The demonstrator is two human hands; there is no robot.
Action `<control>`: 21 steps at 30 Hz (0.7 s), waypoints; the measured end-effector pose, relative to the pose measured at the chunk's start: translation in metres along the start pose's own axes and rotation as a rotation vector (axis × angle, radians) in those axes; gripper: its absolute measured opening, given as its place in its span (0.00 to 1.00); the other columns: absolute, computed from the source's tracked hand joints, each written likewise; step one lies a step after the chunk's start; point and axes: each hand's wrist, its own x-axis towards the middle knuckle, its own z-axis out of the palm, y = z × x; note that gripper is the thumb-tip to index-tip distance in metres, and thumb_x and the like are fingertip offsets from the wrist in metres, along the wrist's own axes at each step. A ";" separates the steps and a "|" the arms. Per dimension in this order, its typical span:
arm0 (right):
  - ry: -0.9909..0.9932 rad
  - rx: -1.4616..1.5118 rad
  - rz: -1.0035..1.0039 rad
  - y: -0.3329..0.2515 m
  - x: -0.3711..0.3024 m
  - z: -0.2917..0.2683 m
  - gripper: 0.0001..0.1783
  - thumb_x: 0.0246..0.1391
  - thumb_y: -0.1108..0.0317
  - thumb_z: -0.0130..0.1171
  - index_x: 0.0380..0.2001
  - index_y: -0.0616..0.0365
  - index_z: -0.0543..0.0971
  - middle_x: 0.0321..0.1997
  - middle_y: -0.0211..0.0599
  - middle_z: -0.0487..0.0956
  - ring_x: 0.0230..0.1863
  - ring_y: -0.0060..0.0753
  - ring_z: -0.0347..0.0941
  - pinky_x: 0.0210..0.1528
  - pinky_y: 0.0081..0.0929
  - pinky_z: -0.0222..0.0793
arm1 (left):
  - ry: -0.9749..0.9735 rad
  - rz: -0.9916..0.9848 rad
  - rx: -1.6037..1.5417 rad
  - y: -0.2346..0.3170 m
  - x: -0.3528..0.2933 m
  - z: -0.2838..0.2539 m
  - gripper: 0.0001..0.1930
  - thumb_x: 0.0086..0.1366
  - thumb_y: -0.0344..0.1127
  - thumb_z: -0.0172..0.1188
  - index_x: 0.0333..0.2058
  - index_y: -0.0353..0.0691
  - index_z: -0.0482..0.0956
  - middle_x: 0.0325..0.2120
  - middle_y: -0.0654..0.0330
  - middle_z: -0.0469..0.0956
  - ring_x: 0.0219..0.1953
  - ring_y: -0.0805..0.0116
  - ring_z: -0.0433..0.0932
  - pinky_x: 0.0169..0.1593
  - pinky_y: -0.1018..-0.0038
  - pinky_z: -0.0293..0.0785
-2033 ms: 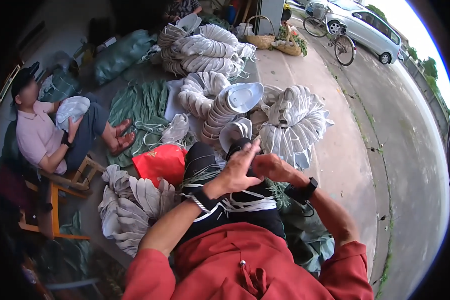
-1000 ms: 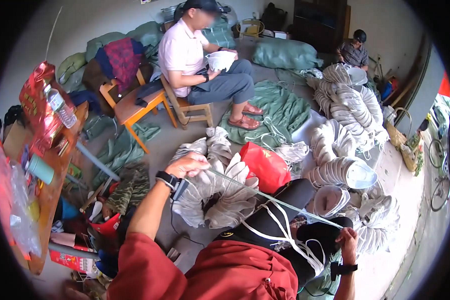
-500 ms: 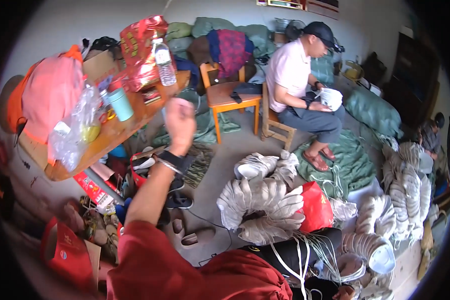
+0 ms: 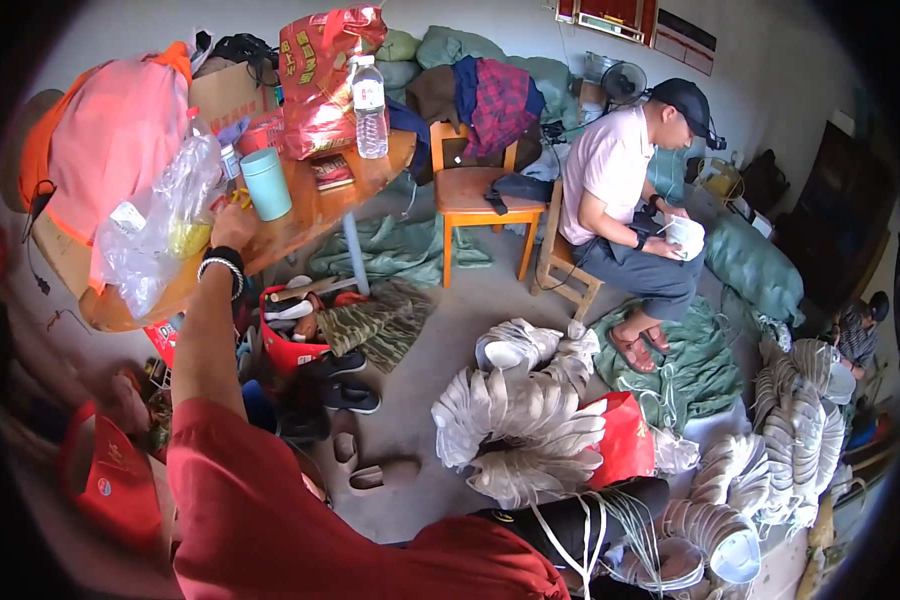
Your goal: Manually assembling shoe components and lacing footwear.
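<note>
My left hand [image 4: 233,228] reaches over the near edge of the wooden table [image 4: 310,215], fingers curled and closed. Whatever may be in them is hidden or too small to make out. Just past the fingertips lies a small yellow object [image 4: 240,197]. A turquoise cup [image 4: 267,184] stands right of the hand, and a clear plastic bag [image 4: 155,240] with something yellowish inside lies left of it. Behind the fingers is a small bottle [image 4: 230,162]. My right hand is out of sight. Long white strips [image 4: 575,545] hang over the dark cloth at my lap.
A clear bottle [image 4: 370,110] and a shiny red bag [image 4: 325,80] stand on the table. Bundled whitish cup-shaped pieces [image 4: 515,420] cover the floor at right. A seated person [image 4: 620,190] handles a white piece beside a wooden chair [image 4: 485,190]. Shoes [image 4: 350,395] lie below.
My left hand has moved left and down, from the air in front of the table to beside the turquoise cup. The view has shifted slightly. The right hand's visible part has left the lower edge.
</note>
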 end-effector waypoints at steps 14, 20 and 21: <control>-0.044 -0.022 0.061 0.272 0.138 -0.208 0.13 0.51 0.58 0.53 0.23 0.56 0.75 0.14 0.27 0.71 0.16 0.17 0.59 0.20 0.16 0.56 | -0.358 0.465 0.229 -0.059 0.066 0.051 0.19 0.54 0.33 0.40 0.40 0.29 0.73 0.36 0.42 0.75 0.43 0.44 0.72 0.49 0.62 0.66; -0.106 -0.027 0.042 0.242 0.147 -0.188 0.12 0.50 0.60 0.54 0.29 0.58 0.76 0.14 0.27 0.70 0.16 0.18 0.62 0.19 0.16 0.56 | -0.137 0.211 0.218 -0.094 0.049 0.014 0.18 0.51 0.28 0.43 0.40 0.27 0.70 0.33 0.40 0.75 0.38 0.48 0.74 0.41 0.59 0.69; -0.131 -0.034 0.052 0.235 0.146 -0.187 0.12 0.50 0.60 0.54 0.30 0.58 0.76 0.14 0.27 0.71 0.16 0.18 0.62 0.20 0.16 0.57 | -0.141 0.197 0.220 -0.093 0.042 0.000 0.18 0.51 0.28 0.43 0.40 0.27 0.70 0.33 0.40 0.75 0.38 0.48 0.74 0.41 0.59 0.69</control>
